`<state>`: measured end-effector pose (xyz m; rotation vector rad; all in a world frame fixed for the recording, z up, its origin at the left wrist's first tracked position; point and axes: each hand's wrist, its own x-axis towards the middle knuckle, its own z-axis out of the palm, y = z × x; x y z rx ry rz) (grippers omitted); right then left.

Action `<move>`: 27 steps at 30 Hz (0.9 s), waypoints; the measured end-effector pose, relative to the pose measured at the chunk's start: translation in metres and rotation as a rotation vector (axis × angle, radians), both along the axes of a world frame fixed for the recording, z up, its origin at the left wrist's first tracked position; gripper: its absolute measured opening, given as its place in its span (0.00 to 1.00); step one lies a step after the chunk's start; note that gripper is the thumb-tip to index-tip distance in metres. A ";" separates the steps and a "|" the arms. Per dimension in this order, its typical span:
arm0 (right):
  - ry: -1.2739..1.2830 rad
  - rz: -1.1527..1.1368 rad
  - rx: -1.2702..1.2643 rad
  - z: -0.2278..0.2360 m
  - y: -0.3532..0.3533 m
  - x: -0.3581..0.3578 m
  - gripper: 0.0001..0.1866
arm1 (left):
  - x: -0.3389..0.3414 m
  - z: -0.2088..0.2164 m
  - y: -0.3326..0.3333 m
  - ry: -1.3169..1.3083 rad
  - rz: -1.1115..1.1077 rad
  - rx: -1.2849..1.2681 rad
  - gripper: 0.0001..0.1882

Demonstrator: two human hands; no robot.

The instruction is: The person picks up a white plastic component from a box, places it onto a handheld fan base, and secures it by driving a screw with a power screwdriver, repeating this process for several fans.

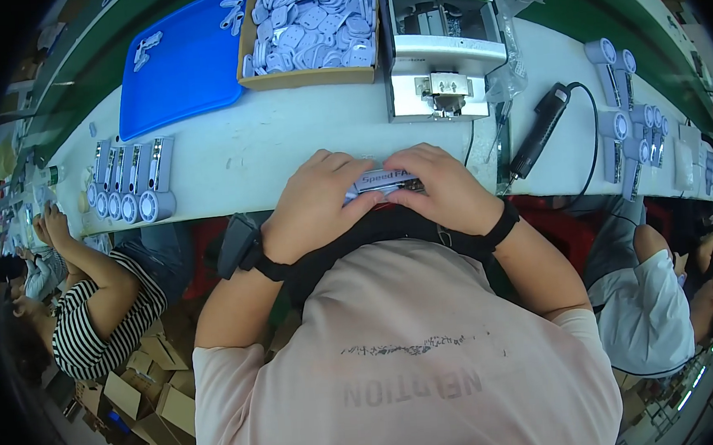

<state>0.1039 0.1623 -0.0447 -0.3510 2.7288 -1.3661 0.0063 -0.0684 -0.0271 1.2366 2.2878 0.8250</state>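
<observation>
At the near edge of the white workbench [229, 169], my left hand [309, 199] and my right hand [451, 189] close round a pale lilac handheld fan [382, 178]. Dark print runs along its upper side, and a bit of its inside shows by my right fingers. My thumbs meet near its lower side, while my fingers hide both ends. To the left, several similar handheld fans [132, 176] lie in a row with their round heads toward me. An electric screwdriver [540, 131], black and corded, rests on the bench to the right of my right hand.
Beyond my hands stand a silver screw feeder [444, 55], a cardboard box [309, 79] full of pale plastic covers, and a blue tray [177, 82] holding a few small parts. More handheld fans [614, 126] lie at the right. Co-workers sit on both sides, one in a striped shirt [98, 315].
</observation>
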 end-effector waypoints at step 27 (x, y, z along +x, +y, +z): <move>-0.014 0.049 0.024 0.001 -0.003 -0.001 0.20 | 0.011 0.006 -0.001 0.409 0.018 0.024 0.16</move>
